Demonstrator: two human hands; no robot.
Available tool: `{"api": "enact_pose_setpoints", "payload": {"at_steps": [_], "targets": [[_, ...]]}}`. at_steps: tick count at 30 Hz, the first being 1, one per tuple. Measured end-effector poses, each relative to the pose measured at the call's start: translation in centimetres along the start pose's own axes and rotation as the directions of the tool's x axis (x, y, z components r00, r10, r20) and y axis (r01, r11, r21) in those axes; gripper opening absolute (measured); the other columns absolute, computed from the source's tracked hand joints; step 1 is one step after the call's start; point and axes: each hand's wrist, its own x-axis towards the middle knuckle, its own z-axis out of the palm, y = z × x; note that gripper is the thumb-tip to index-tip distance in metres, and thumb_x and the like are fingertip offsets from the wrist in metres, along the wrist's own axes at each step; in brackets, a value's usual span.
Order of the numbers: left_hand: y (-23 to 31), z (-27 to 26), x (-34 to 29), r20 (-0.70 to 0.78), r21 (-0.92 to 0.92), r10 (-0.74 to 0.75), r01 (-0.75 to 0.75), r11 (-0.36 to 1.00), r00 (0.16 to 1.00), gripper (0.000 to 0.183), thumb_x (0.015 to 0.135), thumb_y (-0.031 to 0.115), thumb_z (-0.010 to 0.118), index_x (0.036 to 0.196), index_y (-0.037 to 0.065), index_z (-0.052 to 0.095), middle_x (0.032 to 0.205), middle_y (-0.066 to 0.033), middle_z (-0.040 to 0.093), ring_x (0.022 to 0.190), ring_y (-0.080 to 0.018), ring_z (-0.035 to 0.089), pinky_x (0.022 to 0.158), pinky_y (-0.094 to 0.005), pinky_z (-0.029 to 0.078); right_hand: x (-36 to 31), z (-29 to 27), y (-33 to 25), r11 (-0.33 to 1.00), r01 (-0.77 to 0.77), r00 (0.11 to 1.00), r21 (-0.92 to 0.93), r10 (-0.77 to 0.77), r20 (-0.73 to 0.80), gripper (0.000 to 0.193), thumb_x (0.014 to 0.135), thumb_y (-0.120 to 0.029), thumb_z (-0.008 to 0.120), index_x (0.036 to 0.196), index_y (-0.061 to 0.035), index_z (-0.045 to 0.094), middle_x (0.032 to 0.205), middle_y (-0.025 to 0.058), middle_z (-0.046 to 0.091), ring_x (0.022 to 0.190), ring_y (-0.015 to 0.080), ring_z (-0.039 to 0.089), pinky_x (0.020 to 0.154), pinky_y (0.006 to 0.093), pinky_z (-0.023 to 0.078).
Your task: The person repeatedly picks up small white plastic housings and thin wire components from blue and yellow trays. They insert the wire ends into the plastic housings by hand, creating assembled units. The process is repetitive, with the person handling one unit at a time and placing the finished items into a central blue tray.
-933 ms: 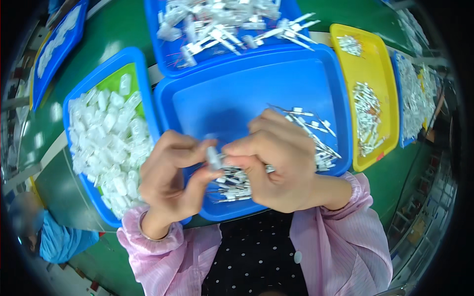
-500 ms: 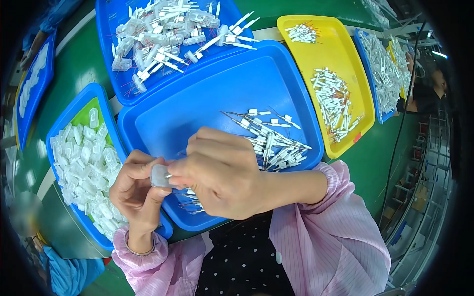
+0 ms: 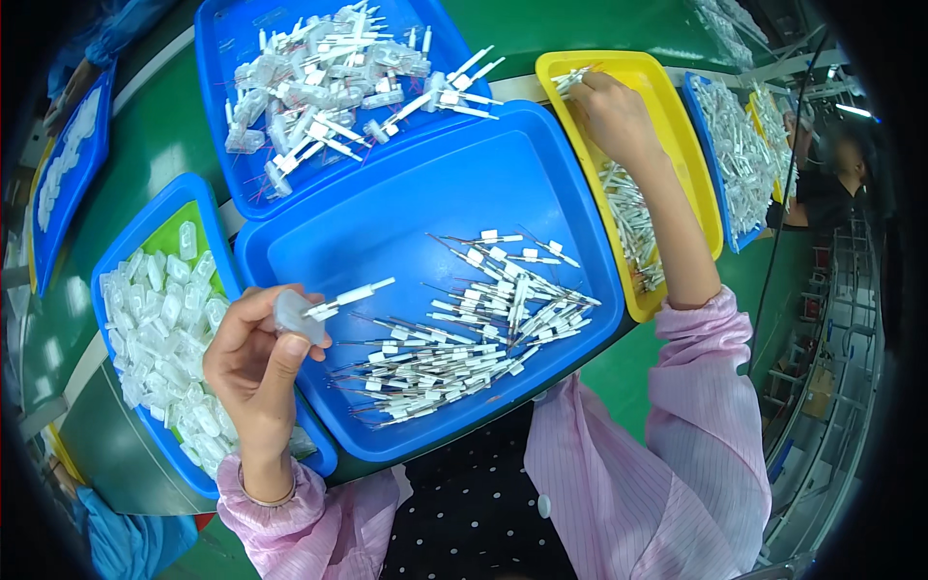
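Observation:
Pinched between the thumb and fingers of my left hand is a translucent plastic housing. Two thin white sticks jut from it to the right. My right hand reaches into the far end of the yellow tray, its fingers curled down at a small pile of white wired parts. What its fingertips grip is hidden. Under and between my arms lies a blue tray holding many thin white wired sticks.
Clear plastic housings fill the blue tray at left. A far blue tray holds housings with sticks fitted. More white wired parts lie in the yellow tray beneath my right forearm. Another blue tray stands farther right.
My right hand has left the housing and moved far right into the yellow tray. The left hand still holds the housing, whose white sticks now show.

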Motion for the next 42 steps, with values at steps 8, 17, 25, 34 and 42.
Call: {"api": "enact_pose_setpoints", "payload": {"at_steps": [8,17,25,34,42], "targets": [[0.0,0.0,0.4,0.039,-0.358,-0.123,0.129,0.925,0.992,0.041,0.084,0.016,0.056,0.117,-0.005,0.044,0.09,-0.0148,0.059,0.066,-0.0177,0.056,0.053,-0.024,0.045,-0.4,-0.1,1.0,0.984,-0.145,0.986,0.101,0.152,-0.062,0.01,0.069,-0.009,0.06,0.074,-0.0012,0.055,0.074,0.0116,0.06,0.062,0.0248,0.059,0.055,0.0331,0.047],[-0.8,-0.5,0.3,0.15,-0.568,-0.084,0.156,0.808,0.985,0.045,0.083,0.002,0.054,0.125,-0.005,0.038,0.101,-0.0191,0.056,0.081,-0.0211,0.059,0.063,-0.0277,0.05,-0.9,-10.9,-13.5,0.041,-0.041,0.911,0.998,0.412,0.021,0.012,0.072,0.009,0.059,0.082,0.0035,0.061,0.077,0.0114,0.061,0.062,0.0131,0.058,0.055,0.0206,0.045],[-0.2,-0.3,0.0,0.196,-0.571,-0.12,0.213,0.793,0.973,0.046,0.081,0.002,0.057,0.123,-0.007,0.04,0.099,-0.0188,0.058,0.076,-0.0209,0.061,0.061,-0.0281,0.051,-0.8,-12.5,-18.5,-0.015,0.014,0.987,1.0,0.158,-0.011,0.02,0.059,0.006,0.068,0.078,0.0001,0.064,0.072,0.0117,0.06,0.064,0.0159,0.056,0.057,0.0238,0.041],[-0.1,-0.3,-0.1,0.189,-0.508,-0.072,0.16,0.846,0.979,0.046,0.08,0.002,0.059,0.121,-0.009,0.041,0.098,-0.0196,0.058,0.076,-0.02,0.061,0.061,-0.028,0.051,-1.0,-13.3,-18.7,0.314,0.183,0.976,0.932,0.06,-0.212,0.02,0.058,0.008,0.067,0.077,0.0028,0.064,0.072,0.0148,0.059,0.058,0.0176,0.057,0.049,0.0239,0.043],[0.1,-0.2,-0.3,0.212,-0.41,-0.071,0.155,0.899,0.975,0.046,0.079,0.0,0.059,0.121,-0.009,0.042,0.097,-0.0199,0.059,0.077,-0.0193,0.061,0.063,-0.0275,0.052,-1.3,-13.3,-19.9,0.275,0.345,0.939,0.898,-0.079,-0.336,0.021,0.061,0.005,0.069,0.082,0.0032,0.066,0.075,0.0134,0.059,0.056,0.0179,0.057,0.047,0.0236,0.043]]}}
